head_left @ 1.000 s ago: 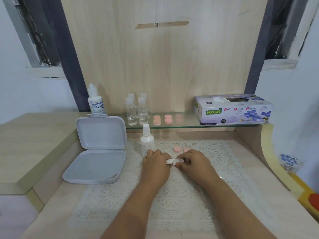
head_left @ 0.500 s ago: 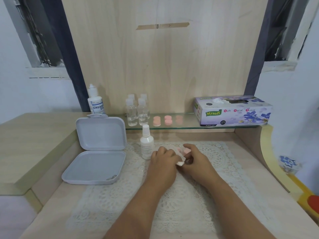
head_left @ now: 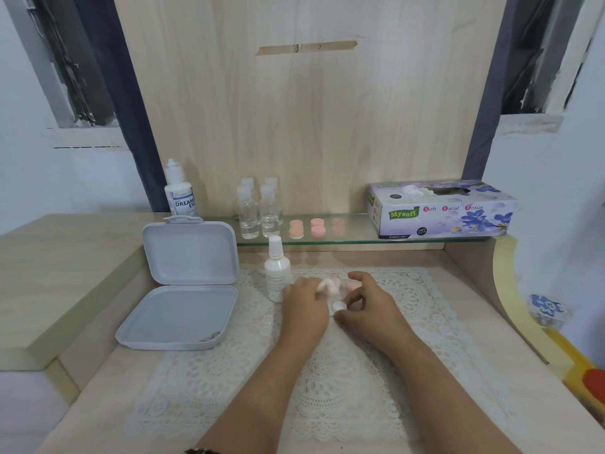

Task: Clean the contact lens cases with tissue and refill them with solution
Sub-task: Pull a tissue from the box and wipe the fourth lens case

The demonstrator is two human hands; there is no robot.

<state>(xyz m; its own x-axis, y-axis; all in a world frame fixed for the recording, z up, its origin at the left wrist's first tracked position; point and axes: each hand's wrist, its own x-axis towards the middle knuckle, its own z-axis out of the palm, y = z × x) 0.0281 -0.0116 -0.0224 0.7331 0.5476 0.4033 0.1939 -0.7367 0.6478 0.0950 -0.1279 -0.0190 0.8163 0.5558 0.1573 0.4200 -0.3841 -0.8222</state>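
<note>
On lace mat [head_left: 409, 322], L hand [head_left: 304, 309] w/ tissue [head_left: 325, 285] (crumpled)

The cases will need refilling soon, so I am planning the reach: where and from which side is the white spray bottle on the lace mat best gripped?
Grip the white spray bottle around its wide cylindrical body, below the narrow capped neck. It stands upright just beside the left hand, so come from the left, where the mat is free between it and the open grey box; the left hand looks nearest.
</note>
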